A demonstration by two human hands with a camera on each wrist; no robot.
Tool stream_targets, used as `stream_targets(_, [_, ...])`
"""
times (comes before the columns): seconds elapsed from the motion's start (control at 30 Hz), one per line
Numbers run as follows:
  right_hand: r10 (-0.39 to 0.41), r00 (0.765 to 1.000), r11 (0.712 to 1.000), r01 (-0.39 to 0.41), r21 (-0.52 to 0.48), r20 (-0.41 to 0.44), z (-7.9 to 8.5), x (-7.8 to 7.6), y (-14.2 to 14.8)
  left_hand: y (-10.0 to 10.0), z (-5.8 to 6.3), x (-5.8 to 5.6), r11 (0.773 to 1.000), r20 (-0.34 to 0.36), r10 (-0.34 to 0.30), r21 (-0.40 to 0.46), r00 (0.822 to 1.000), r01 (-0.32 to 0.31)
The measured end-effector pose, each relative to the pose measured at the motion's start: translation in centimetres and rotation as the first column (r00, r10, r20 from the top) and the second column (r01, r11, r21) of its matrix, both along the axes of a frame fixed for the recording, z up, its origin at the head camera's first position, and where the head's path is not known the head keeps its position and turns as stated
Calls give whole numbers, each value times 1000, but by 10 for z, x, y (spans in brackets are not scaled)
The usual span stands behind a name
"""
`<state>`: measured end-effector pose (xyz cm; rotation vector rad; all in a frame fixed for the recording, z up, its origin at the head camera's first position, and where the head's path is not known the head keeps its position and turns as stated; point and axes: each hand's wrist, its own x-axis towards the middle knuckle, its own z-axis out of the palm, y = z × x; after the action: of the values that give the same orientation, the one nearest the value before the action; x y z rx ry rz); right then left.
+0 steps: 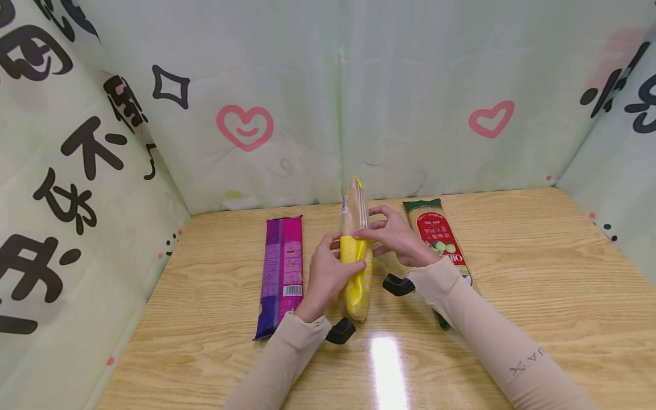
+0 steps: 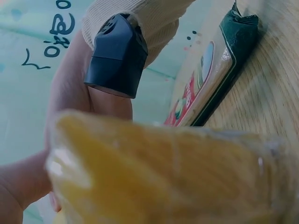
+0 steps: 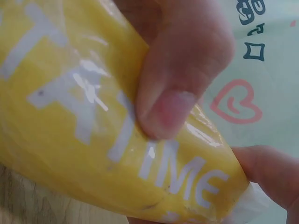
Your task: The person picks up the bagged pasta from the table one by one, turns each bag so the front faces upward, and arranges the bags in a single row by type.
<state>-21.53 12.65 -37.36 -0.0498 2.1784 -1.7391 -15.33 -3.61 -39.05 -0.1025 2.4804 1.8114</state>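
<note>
A yellow pasta packet with a see-through upper part stands tilted over the table, between both hands. Its lower half is gripped by my left hand, thumb across the near side. Higher up, my right hand holds the packet's right side near where the yellow meets the clear film. White letters show on the yellow pasta packet in the right wrist view, with a thumb pressed on it. In the left wrist view the yellow pasta packet fills the lower part, hiding most of the left fingers.
A purple and pink packet lies on the wooden table left of the hands. On the right, partly under the right forearm, lies a red-labelled pasta packet with green ends. A printed curtain stands behind and at both sides.
</note>
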Motion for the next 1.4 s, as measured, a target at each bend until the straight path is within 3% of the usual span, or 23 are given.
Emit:
stream_targets(0.67, [28, 998, 997, -24, 79, -57, 9, 5, -1, -11, -2, -5, 970, 57, -34, 244, 998, 19])
stream_targets(0.9, [49, 997, 997, -45, 66, -61, 9, 6, 2, -14, -1, -6, 967, 84, -30, 253, 996, 8])
stream_targets(1.27, [84, 994, 996, -81, 42, -70, 2, 2, 10, -21, -1, -9, 938, 102, -55, 346, 993, 16])
stream_targets(1.4, [108, 993, 994, -109, -11, -56, -1, 1, 12, -23, 0, -10, 926, 102, -76, 377, 992, 32])
